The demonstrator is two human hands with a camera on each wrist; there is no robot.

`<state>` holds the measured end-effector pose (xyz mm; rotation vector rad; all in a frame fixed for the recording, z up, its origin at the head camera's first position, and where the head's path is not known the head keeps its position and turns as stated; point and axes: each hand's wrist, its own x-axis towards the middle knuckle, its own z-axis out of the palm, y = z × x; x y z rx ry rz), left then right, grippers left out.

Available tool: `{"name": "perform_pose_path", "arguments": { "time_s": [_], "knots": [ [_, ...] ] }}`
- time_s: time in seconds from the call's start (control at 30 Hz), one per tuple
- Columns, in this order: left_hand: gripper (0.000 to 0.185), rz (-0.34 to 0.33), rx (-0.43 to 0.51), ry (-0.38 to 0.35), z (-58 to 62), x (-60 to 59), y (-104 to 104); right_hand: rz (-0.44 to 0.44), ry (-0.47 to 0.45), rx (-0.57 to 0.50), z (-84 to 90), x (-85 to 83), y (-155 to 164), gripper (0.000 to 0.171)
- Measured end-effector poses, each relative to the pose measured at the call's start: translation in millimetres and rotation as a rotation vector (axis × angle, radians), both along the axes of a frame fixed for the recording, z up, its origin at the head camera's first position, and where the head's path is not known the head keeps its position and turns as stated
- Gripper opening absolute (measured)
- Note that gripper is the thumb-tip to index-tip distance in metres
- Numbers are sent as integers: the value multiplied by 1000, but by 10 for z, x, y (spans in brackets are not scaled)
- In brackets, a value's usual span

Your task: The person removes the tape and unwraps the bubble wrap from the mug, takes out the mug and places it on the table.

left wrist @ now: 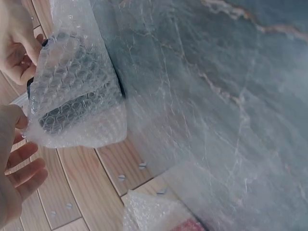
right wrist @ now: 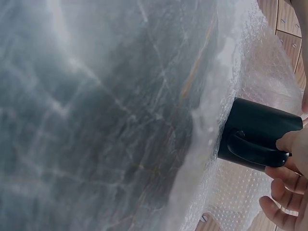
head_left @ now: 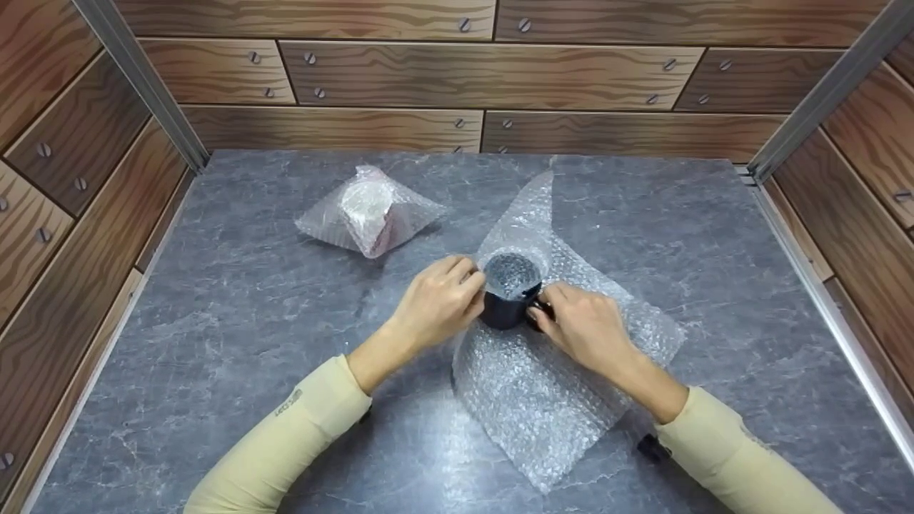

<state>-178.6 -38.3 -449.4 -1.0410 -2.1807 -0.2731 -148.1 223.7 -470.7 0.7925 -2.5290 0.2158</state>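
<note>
A black mug (head_left: 503, 311) stands on a sheet of bubble wrap (head_left: 535, 400) near the middle of the table. Crinkled clear wrap shows at its mouth. My right hand (head_left: 587, 325) holds the mug by its handle (right wrist: 257, 150), thumb on top in the right wrist view. At the mug's left rim, my left hand (head_left: 444, 296) pinches the edge of the wrap between thumb and forefinger. In the left wrist view, that raised wrap (left wrist: 77, 91) covers the mug's side, and the left hand's other fingers (left wrist: 29, 171) spread loosely.
Behind and to the left sits a bubble-wrapped bundle (head_left: 371, 210) with something pink inside. One corner of the sheet stands up behind the mug. Wood-patterned walls (head_left: 493, 75) and metal rails (head_left: 828, 93) bound the grey marbled table (head_left: 235, 335).
</note>
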Motion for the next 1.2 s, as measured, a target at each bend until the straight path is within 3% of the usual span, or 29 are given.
{"name": "perform_pose_path", "arguments": {
  "time_s": [0.7,1.2],
  "knots": [
    [6,88,131,-48,32,-231,-210,-39,-5,0,4,41,15,27],
    [5,150,136,-88,-74,-379,-313,-77,0,-14,-3,68,15,27]
  ]
}}
